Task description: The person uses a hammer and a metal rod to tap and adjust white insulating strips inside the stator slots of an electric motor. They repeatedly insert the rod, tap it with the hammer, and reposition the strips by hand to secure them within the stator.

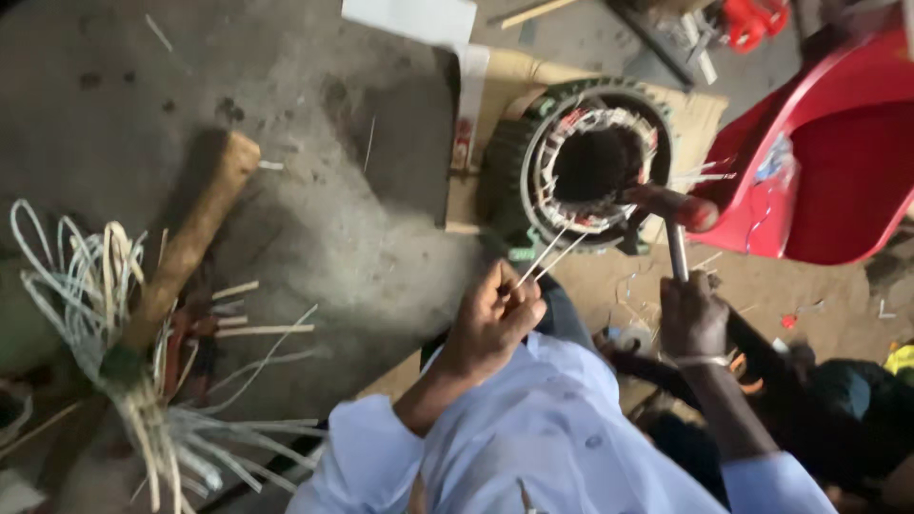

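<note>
The big round motor (586,167) sits on cardboard (509,76) on the floor, right in front of you, next to a red chair (828,162). Your right hand (693,319) is wrapped tight around a hammer (678,214), whose head rests on the motor's rim. Your left hand (490,319) pinches thin white strips (547,257) that reach into the motor.

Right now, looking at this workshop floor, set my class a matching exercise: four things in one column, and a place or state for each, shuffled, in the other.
Things:
1. Hammer
2. Thin strips
3. Stator
4. Plastic chair

Places or states:
A. Red, at the right edge
B. Pinched in the left hand
C. On cardboard, winding ring facing up
D. Gripped by the right hand

Pairs: 1-D, 2-B, 3-C, 4-A
</note>
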`<state>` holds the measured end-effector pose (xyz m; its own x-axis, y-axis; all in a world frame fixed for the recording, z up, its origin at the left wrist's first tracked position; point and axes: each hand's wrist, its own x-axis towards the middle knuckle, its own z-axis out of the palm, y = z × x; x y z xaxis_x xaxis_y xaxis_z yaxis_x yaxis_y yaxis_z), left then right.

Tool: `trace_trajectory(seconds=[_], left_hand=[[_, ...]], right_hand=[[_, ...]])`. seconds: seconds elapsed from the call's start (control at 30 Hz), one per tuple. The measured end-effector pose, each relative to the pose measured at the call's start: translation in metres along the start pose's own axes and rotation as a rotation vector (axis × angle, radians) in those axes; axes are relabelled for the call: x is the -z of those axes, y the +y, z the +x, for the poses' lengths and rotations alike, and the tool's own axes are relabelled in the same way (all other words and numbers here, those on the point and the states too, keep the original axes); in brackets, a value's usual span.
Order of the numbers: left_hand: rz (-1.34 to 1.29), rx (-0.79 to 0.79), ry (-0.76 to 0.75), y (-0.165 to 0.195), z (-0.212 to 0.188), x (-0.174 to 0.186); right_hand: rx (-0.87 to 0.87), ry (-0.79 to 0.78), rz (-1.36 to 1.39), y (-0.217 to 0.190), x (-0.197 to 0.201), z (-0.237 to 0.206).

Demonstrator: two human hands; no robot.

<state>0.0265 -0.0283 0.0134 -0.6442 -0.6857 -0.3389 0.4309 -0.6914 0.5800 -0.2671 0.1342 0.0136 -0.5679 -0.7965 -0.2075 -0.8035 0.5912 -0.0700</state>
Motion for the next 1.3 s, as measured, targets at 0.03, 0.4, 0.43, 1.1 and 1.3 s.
trace_trajectory(seconds=[0.03,0.4,0.43,1.1,1.3], left_hand=[[0.030,-0.024,-0.001,0.000,-0.001,0.001],[0.333,-0.057,-0.037,0.009,-0.010,0.003],[0.414,-0.086,-0.038,0.011,-0.011,0.003],[0.481,-0.132,-0.062,0.029,-0.020,-0.006],[0.498,-0.116,-0.110,0.037,-0.021,-0.006]], right_hand=[[-0.042,0.007,0.150,0.002,0.003,0.004],[-0.020,-0.207,0.220,-0.019,0.045,-0.002],[0.126,-0.301,-0.066,-0.018,0.053,0.007],[-0.002,-0.613,-0.003,-0.034,0.109,0.083],[0.075,-0.642,-0.157,-0.022,0.099,0.089]])
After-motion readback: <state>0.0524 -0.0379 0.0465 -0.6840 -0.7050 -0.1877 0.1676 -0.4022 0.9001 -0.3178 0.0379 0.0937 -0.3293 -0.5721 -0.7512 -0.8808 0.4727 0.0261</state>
